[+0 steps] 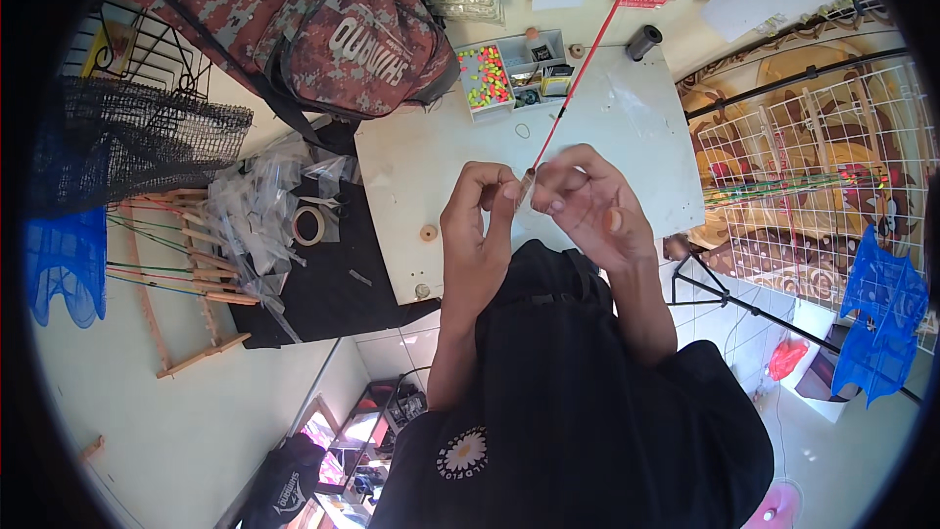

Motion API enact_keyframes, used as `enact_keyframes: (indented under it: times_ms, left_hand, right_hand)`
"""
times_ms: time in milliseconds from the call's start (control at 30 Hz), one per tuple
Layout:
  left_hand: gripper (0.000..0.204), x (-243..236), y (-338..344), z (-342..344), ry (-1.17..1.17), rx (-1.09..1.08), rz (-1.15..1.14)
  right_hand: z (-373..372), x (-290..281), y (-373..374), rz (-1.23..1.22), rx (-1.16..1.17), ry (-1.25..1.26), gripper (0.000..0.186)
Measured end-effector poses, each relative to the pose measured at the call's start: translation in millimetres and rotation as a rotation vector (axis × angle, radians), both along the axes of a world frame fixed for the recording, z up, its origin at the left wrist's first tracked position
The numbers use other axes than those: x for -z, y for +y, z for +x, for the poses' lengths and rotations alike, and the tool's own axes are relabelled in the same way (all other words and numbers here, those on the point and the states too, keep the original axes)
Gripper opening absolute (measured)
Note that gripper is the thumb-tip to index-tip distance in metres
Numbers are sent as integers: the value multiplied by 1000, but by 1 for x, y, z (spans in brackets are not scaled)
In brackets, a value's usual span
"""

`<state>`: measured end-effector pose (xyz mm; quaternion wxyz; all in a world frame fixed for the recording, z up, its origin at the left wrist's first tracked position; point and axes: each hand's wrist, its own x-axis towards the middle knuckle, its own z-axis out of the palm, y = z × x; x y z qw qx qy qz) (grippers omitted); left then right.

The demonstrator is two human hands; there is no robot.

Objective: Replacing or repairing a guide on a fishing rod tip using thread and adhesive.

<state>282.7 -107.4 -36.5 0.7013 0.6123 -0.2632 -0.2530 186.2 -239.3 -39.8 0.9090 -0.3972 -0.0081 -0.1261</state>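
A thin red rod point(594, 51) slants down from the top edge, and its lower end reaches between my two hands above the white table point(411, 162). My left hand point(478, 220) is closed, its thumb and forefinger pinching a narrow clear strip point(526, 190) just below the rod's end. My right hand point(599, 211) is on the other side of the strip. Its fingers are curled in and partly blurred, and what they pinch is too small to make out. A small round tan piece point(614, 220) shows at its palm.
On the table are a grey divided tray point(490, 115) with bright beads, a black cylinder point(643, 42) and a small wooden spool point(428, 232). A camouflage bag point(362, 49) stands back left. Left, a tape roll point(308, 225) lies by plastic bags point(257, 211). A wire grid point(813, 157) rises right.
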Motion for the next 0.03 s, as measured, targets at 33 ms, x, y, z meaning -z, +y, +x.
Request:
enact_keyframes:
  times_ms: [33]
  left_hand:
    - [8,-1,1,0,56,40,-24]
  right_hand:
    - [-1,4,-6,-44,-63,-31,85]
